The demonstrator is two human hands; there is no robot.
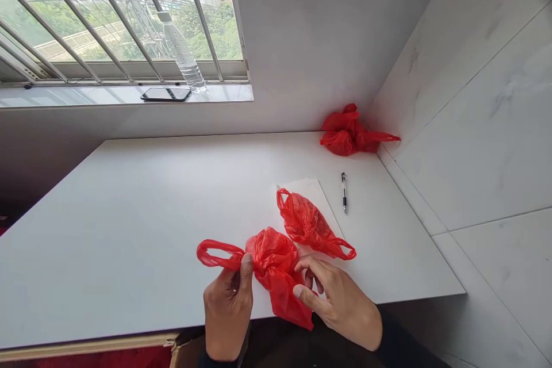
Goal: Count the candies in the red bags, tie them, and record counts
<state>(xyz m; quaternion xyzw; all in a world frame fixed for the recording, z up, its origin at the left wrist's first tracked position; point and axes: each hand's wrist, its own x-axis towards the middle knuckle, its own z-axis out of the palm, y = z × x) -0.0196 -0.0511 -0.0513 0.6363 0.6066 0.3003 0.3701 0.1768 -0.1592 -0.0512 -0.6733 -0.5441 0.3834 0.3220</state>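
A red plastic bag [271, 259], bunched up and twisted at its middle, lies at the table's front edge, its lower part hanging over. My left hand [230, 299] pinches the base of its looped handle, thumb on top. My right hand [330, 296] is at the bag's right side, fingers curled and apart from the thumb; whether the fingertips touch the plastic I cannot tell. Just behind lies a second red plastic bag [306, 218], crumpled, with a handle loop at each end. It rests partly on a white sheet [308, 187].
A black-and-clear pen [344, 192] lies on the white table [150, 213] at the right. Another red bag [349, 132] sits in the back corner by the tiled wall. The window sill holds a phone [166, 94] and a water bottle [183, 54]. A cardboard box [185, 352] stands below the front edge.
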